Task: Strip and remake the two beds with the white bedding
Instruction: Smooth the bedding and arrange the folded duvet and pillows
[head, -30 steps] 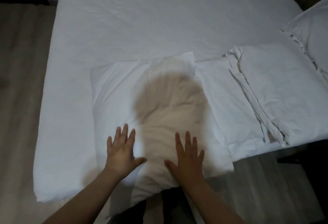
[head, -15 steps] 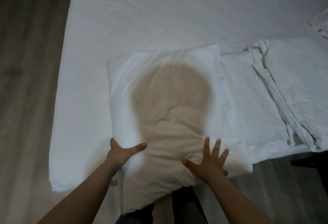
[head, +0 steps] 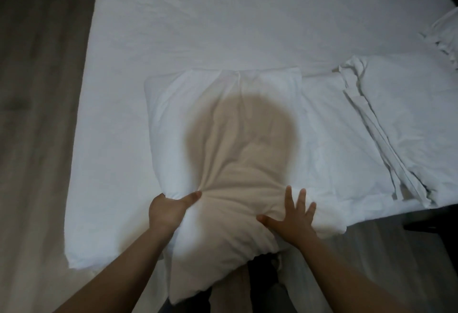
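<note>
A white pillow (head: 218,119) lies at the near edge of the bed (head: 223,20), which is covered with a white sheet. My shadow falls as a dark patch on the pillow's middle. My left hand (head: 168,210) grips the pillow's near left side, thumb on top and fingers tucked under it. My right hand (head: 291,216) presses on the pillow's near right part with fingers spread and straight. The pillow's near end overhangs the bed edge toward me.
Folded white bedding (head: 396,124) lies on the bed to the right of the pillow, with more white cloth (head: 446,37) at the far right edge. A beige floor (head: 37,139) runs along the bed's left side. Dark furniture (head: 431,223) stands at the right.
Both hands slid back from flat on the pillow to its near end. My left hand went from flat to gripping the pillow's side. The view shifted so the bed sits further right.
</note>
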{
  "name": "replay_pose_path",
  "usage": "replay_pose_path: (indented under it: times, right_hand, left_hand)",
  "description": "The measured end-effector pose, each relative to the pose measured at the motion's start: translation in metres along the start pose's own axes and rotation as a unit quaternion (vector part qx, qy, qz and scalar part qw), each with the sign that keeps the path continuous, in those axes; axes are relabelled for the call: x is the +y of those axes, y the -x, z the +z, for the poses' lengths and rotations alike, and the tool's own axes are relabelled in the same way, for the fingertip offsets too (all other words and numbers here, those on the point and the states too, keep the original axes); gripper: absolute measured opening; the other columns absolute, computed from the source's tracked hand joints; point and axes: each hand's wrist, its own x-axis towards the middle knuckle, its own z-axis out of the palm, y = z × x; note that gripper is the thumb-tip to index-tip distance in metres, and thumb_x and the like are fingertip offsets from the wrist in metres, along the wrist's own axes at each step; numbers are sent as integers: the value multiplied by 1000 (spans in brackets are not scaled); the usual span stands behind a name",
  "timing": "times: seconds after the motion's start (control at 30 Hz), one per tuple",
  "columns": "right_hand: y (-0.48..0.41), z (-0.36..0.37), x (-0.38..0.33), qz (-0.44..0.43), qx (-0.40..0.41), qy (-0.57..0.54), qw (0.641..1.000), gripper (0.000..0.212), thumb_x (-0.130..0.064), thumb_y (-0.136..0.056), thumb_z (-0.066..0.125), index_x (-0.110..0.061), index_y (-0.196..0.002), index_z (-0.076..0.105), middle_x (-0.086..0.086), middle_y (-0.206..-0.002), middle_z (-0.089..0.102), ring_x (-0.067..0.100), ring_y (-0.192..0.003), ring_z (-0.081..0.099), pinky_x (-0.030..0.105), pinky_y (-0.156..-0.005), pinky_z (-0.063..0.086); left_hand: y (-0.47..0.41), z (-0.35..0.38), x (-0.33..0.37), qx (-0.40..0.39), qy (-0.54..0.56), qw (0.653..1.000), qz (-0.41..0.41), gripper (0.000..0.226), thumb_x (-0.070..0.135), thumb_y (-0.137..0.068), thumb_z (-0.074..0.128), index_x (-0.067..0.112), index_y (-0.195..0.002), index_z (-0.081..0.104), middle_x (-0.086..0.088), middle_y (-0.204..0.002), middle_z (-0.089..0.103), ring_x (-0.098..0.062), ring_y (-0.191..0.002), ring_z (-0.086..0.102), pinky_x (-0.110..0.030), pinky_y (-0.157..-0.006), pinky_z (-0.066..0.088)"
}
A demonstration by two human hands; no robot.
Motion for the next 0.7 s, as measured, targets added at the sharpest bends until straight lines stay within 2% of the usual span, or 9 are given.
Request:
replay_pose_path:
  times: [0.13,0.23,0.33,0.43,0.53,0.7]
  right_hand:
    - [-4,-12,13,-17,-4,10,1000,135,-99,-46,37,-33,-148,-20,5,-155,-31,34,-143,-24,56,-116,1]
    - [-5,-29,26,-35,-16,10,999,125,-91,-61,42,-26,-151,-14,11,-157,-24,35,-144,-19,48,-118,-5]
    - [-1,-54,39,-59,-40,-5,997,114,-81,-74,46,-18,-152,-7,15,-159,-15,30,-147,-13,42,-119,-5]
    - [15,-90,53,-92,-76,-79,990,98,-66,-85,51,-13,-153,5,14,-160,-3,28,-148,0,37,-120,6]
    - [31,-124,76,-130,-80,-149,977,81,-51,-91,54,-6,-150,22,12,-158,20,24,-144,22,28,-113,19]
    - [56,-177,126,-160,-51,-245,955,66,-46,-91,57,-10,-144,38,10,-150,37,23,-136,38,30,-108,29]
  left_hand:
    - [30,8,22,23,-6,999,33,44,37,-58,89,13,-87,66,-1,-82,70,-22,-75,68,-35,-72,56]
    - [61,19,45,42,-15,996,73,33,32,-63,87,15,-80,64,1,-79,68,-19,-74,66,-30,-66,50]
    - [94,33,68,58,-19,993,101,33,32,-64,85,13,-83,65,0,-80,68,-20,-75,66,-33,-72,52]
    - [128,51,90,70,-23,989,128,33,31,-65,83,12,-86,66,0,-82,69,-20,-75,66,-35,-74,54]
    - [165,72,114,81,-30,983,165,28,29,-66,81,12,-83,66,-2,-78,69,-22,-74,66,-35,-73,54]
    - [226,121,161,76,-53,969,230,26,27,-65,80,10,-61,61,-3,-56,63,-20,-52,57,-27,-53,44]
